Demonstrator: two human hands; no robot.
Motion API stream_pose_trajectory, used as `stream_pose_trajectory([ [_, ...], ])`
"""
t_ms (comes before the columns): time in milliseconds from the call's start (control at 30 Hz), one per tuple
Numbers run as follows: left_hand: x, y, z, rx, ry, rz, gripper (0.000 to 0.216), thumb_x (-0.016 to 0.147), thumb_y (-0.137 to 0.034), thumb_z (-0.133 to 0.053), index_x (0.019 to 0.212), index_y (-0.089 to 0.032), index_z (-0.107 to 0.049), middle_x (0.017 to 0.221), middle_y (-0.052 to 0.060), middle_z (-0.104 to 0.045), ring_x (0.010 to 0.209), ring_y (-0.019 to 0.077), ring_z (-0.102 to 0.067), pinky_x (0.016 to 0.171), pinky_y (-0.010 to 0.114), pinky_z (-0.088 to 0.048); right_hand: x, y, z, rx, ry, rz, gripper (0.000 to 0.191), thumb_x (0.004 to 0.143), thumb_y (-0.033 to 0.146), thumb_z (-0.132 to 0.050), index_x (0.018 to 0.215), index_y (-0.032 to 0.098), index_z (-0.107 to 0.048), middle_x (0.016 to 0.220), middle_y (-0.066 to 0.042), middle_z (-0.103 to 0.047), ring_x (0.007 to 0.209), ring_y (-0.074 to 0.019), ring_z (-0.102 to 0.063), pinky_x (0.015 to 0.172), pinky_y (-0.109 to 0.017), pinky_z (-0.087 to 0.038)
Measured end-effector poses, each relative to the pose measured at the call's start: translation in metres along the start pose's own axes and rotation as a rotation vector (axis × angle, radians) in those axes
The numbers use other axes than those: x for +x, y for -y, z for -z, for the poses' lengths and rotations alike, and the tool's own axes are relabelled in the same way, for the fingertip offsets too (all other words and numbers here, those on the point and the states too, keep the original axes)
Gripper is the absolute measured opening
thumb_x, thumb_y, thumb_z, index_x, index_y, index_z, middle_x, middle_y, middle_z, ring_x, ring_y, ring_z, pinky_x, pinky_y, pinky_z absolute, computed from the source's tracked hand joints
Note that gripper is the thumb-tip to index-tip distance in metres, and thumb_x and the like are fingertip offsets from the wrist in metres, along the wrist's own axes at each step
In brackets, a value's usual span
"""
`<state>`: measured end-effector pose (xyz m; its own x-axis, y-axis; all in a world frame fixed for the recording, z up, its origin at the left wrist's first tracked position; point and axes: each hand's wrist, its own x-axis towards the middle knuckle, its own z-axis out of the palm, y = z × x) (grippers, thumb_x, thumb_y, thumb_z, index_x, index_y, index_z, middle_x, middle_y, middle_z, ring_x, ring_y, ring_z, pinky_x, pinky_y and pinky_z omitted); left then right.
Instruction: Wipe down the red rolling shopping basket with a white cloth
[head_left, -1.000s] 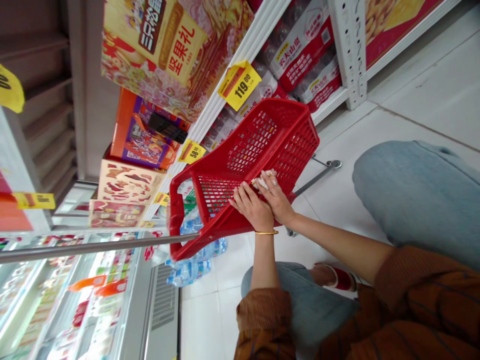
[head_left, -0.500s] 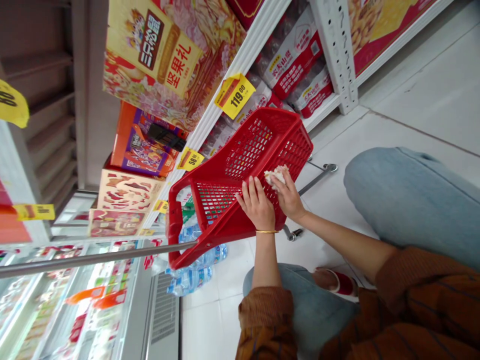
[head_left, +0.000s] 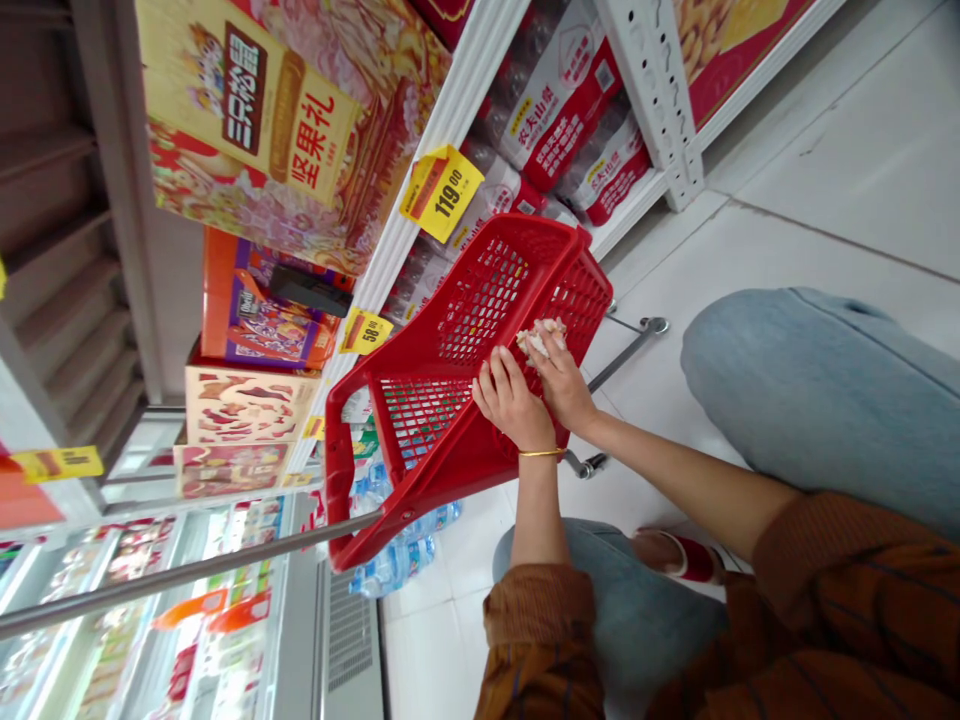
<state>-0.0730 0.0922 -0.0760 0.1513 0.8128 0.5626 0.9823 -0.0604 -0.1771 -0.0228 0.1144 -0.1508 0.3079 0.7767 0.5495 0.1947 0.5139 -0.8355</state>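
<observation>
A red plastic shopping basket cart [head_left: 517, 275] with lattice walls stands tilted across the middle of the view. My left hand [head_left: 517, 405], with a gold bracelet at the wrist, rests on its near rim, fingers bent over the edge and the thumb hidden. Just to the right, my right hand [head_left: 564, 385] presses a crumpled whitish cloth [head_left: 546, 333] against the same side of the cart. The fingers are closed over the cloth, which sticks out past the fingertips. A grey metal pull handle [head_left: 225, 560] runs from the cart to the left.
Shelves with gift boxes [head_left: 292, 110] and yellow price tags [head_left: 442, 193] rise beside the cart. Packed water bottles [head_left: 562, 90] sit on the low shelf. More bottles [head_left: 397, 565] stand on the floor by a refrigerated case. My bent knee [head_left: 795, 370] is at right over white tiles.
My right hand has moved slightly up and left along the cart side with the cloth. My left hand's fingers have bent more over the rim. The view has shifted a little.
</observation>
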Motion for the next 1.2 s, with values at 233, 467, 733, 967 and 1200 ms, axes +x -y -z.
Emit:
stream_pose_trajectory([
  [233,0.001,0.0,0.0,0.03,0.007,0.019,0.041,0.099,-0.03,-0.035,0.134,-0.019,-0.052,0.134,0.012,-0.057,0.128,0.0225,-0.048,0.116,0.047,-0.023,-0.026,0.003,-0.006,0.075,0.156,0.007,0.055,0.099,0.017,-0.033,0.149,0.036,-0.017,0.158,0.006,-0.015,0.146,-0.0138,-0.009,0.123,-0.042,-0.013],
  [467,-0.001,0.008,0.005,0.016,0.039,-0.014,0.042,0.099,-0.031,-0.034,0.135,-0.018,-0.051,0.136,0.013,-0.056,0.131,0.0222,-0.045,0.116,0.045,-0.022,-0.044,-0.003,-0.007,0.169,0.202,0.052,0.05,0.099,0.019,-0.036,0.147,0.031,-0.028,0.156,0.003,-0.026,0.146,-0.0163,-0.006,0.122,-0.045,-0.016],
  [733,-0.005,0.02,0.007,0.055,0.115,-0.065,0.045,0.097,-0.025,-0.033,0.141,-0.019,-0.044,0.144,0.01,-0.047,0.141,0.0213,-0.03,0.12,0.046,-0.008,-0.059,-0.016,0.003,0.129,0.141,0.145,0.05,0.099,0.015,-0.032,0.147,0.027,-0.029,0.154,-0.005,-0.031,0.144,-0.0191,-0.021,0.119,-0.049,-0.024],
  [967,-0.009,0.019,0.001,0.092,0.175,-0.058,0.049,0.095,-0.022,-0.035,0.144,-0.015,-0.037,0.15,0.013,-0.037,0.146,0.0252,-0.014,0.117,0.053,0.002,-0.014,-0.027,0.006,0.051,-0.047,-0.098,0.054,0.099,0.015,-0.025,0.149,0.035,-0.019,0.159,0.002,-0.014,0.147,-0.0201,-0.009,0.12,-0.052,-0.017],
  [1200,-0.008,0.012,0.001,0.093,0.165,0.016,0.049,0.095,-0.024,-0.036,0.142,-0.015,-0.041,0.147,0.015,-0.042,0.143,0.0269,-0.025,0.117,0.055,-0.003,-0.032,-0.02,-0.003,0.127,0.002,-0.028,0.056,0.099,0.013,-0.031,0.148,0.039,-0.019,0.157,0.004,-0.019,0.146,-0.0179,-0.012,0.121,-0.05,-0.016],
])
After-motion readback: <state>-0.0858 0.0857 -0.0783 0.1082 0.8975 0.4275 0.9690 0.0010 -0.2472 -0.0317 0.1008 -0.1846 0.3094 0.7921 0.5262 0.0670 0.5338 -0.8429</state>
